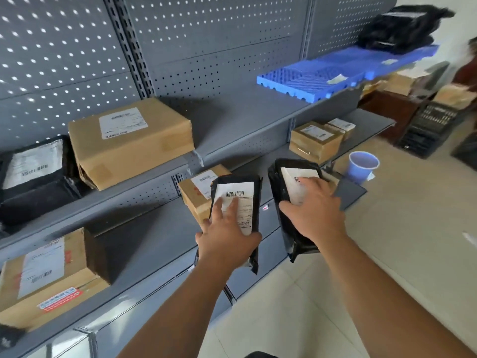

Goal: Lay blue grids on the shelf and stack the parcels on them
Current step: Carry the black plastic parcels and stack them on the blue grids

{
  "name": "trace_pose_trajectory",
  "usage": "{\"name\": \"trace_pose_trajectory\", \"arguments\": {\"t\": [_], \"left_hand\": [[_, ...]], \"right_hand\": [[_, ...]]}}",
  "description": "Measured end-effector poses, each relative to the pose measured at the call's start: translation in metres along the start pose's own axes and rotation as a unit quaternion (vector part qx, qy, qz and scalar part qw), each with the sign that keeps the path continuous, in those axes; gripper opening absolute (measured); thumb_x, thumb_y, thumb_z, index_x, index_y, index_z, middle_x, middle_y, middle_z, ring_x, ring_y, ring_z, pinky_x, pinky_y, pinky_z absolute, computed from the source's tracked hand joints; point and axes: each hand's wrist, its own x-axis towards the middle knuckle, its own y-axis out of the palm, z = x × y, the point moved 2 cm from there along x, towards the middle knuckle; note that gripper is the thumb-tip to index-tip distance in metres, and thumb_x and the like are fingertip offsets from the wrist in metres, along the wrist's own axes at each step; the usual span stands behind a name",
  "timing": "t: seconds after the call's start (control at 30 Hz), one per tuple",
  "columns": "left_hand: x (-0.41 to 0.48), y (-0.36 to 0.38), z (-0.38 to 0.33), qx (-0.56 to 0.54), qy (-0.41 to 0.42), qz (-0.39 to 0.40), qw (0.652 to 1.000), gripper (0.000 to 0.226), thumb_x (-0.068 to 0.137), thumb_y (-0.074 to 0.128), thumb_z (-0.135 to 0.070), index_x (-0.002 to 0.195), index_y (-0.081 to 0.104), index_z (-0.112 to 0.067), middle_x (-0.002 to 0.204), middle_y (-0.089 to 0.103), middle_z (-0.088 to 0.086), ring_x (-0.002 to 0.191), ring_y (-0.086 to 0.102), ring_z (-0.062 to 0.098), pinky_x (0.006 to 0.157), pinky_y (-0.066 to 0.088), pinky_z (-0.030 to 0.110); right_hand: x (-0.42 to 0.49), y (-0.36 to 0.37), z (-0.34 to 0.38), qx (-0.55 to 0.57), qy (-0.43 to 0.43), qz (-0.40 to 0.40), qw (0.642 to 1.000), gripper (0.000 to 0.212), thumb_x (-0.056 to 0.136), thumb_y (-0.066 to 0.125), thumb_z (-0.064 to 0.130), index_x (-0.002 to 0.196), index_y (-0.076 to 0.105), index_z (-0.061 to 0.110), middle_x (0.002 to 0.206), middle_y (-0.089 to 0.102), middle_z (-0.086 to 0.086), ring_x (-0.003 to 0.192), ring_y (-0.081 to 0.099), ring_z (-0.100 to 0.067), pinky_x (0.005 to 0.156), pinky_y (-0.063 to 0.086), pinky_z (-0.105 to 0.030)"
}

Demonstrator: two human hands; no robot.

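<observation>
My left hand (227, 233) grips a black parcel (247, 192) with a white barcode label, held over the front of the lower shelf (154, 233). My right hand (313, 210) grips a second black parcel (281, 184) with a white label, fingers spread on top. Both parcels are off the shelf surface. Blue grids (309, 81) lie end to end on the upper shelf (245, 117) at the right. A pile of black parcels (397, 29) sits on the far grid.
A large cardboard box (129, 143) and a black bag parcel (33, 177) sit on the upper shelf's left. More boxes (49, 275) (317, 140) (196, 192) stand on the lower shelf. A blue cup (362, 166) stands at its end. Tiled floor lies to the right.
</observation>
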Motion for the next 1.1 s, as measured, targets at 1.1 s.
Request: {"name": "trace_pose_trajectory", "arguments": {"t": [1.1], "left_hand": [[0.153, 0.093, -0.439, -0.016, 0.263, -0.014, 0.965, 0.094, 0.08, 0.063, -0.061, 0.158, 0.014, -0.042, 0.168, 0.003, -0.011, 0.14, 0.03, 0.041, 0.109, 0.035, 0.057]], "right_hand": [[0.193, -0.227, -0.276, 0.088, 0.183, -0.216, 0.955, 0.073, 0.078, 0.068, 0.052, 0.144, 0.041, 0.039, 0.152, 0.033, 0.015, 0.127, 0.041, -0.033, 0.102, 0.039, -0.052]]}}
